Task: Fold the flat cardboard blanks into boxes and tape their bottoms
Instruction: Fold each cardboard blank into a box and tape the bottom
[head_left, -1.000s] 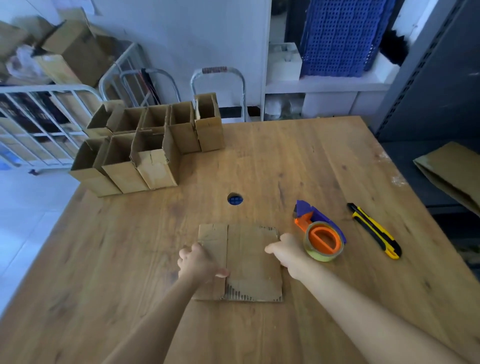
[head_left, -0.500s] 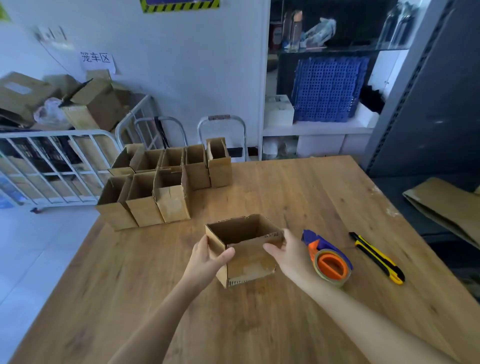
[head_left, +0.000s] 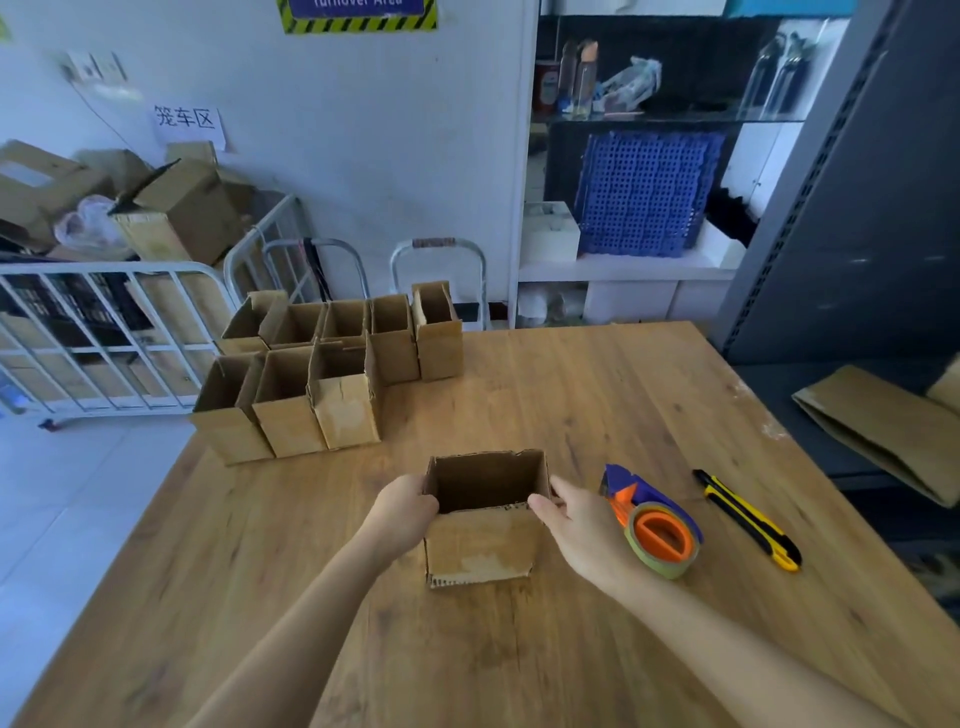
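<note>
Piece: open box, squared into a tube, mouth up, near the middle of the table; I cannot tell whether its lower edge rests on the wood or hangs just above it
Left hand: fingers curled round the box's left wall at the rim, clamped on the cardboard
Right hand: thumb on the near right corner, fingers along the right wall; pinching the box
Bottom: hidden from my head view; flaps folded or not, I cannot tell; no tape visible on it
Tool: tape dispenser lies just beside the right hand, to its right; utility knife further right
Done stock: finished boxes stand in two rows at the far left of the table
Step, my judgement: squaring the blank, ahead of folding and taping the bottom
Risk 1: if the right hand lets go to reach for the tape, the one-handed tube may rack flat
Risk 2: worn, ragged edges; the flaps may not meet squarely, so the tape seam may gape
Risk 3: the right wrist may knock the dispenser while turning the box over
</note>
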